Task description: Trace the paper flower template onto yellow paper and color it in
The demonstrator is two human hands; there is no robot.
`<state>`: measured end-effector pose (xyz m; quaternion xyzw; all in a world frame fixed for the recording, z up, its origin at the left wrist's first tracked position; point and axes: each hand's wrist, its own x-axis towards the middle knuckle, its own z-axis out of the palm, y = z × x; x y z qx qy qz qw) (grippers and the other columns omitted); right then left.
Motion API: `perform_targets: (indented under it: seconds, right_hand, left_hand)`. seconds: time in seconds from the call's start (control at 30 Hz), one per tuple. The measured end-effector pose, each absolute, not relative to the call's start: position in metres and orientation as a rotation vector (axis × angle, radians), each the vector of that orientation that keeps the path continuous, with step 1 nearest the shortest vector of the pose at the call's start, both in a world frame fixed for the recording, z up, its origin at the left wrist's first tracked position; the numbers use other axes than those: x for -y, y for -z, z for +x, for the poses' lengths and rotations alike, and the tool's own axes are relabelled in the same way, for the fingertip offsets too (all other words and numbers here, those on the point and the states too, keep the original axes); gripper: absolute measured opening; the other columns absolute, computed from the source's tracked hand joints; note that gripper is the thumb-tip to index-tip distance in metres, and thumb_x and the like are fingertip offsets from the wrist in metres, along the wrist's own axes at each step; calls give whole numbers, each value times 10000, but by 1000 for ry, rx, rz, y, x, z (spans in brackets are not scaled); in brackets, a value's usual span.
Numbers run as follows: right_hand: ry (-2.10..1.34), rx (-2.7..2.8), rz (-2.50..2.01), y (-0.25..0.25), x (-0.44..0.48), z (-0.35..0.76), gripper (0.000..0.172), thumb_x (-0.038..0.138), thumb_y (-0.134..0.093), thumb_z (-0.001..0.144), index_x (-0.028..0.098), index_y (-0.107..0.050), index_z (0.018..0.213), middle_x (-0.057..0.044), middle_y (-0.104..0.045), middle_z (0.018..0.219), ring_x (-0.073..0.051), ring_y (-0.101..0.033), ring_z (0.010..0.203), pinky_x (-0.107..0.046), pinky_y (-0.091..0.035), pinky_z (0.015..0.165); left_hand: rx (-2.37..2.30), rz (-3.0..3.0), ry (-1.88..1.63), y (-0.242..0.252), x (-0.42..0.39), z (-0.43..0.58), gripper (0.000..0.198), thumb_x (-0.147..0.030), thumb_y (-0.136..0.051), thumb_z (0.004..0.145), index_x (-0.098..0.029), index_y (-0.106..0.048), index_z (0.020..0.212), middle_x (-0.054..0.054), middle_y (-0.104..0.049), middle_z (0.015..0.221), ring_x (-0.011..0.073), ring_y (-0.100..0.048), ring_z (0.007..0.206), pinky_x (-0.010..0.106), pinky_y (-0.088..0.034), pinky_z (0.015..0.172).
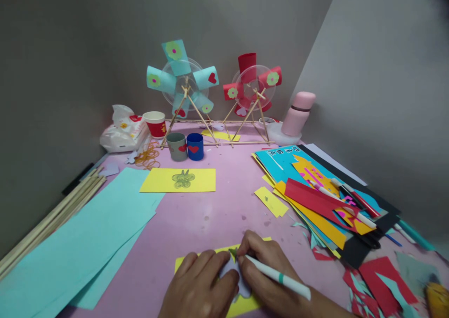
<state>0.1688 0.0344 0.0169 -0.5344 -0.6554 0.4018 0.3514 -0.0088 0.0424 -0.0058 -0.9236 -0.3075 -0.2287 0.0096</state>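
Observation:
My left hand [203, 283] presses a pale lilac paper cut-out [243, 285] down onto a yellow sheet [180, 263] at the front of the table, fingers bent and thumb on the cut-out. A white marker pen [293, 284] with a green band is pinched in my right hand [271, 266]. Its tip meets the yellow sheet along the cut-out's top edge, where a small dark green mark shows. Both hands cover part of the cut-out. Farther back lies another yellow card [159, 181] with a butterfly drawing [183, 179] on it.
Two paper wheels on stick frames, one light blue [185, 77] and one red [250, 86], stand at the back. Light blue sheets [105, 220] and wooden sticks [59, 213] lie left. Right are stacked coloured papers [277, 161], red scraps [382, 276] and a pink bottle [298, 114].

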Motion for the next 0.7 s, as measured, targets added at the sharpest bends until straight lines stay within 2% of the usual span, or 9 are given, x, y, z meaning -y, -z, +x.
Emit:
perform_targets:
  seconds: [0.7]
  right_hand:
    - [-1061,1690,-1398,-18,-33,170,46,186,-417,694,230,-408,687,51,-448,517,-119,-419,460,-218,-314,443]
  left_hand:
    - [967,-2887,711,5,-42,-10,177,-164,-436,908,-238,-594,882,12,-653,975,199,-595,792,337,-386,656]
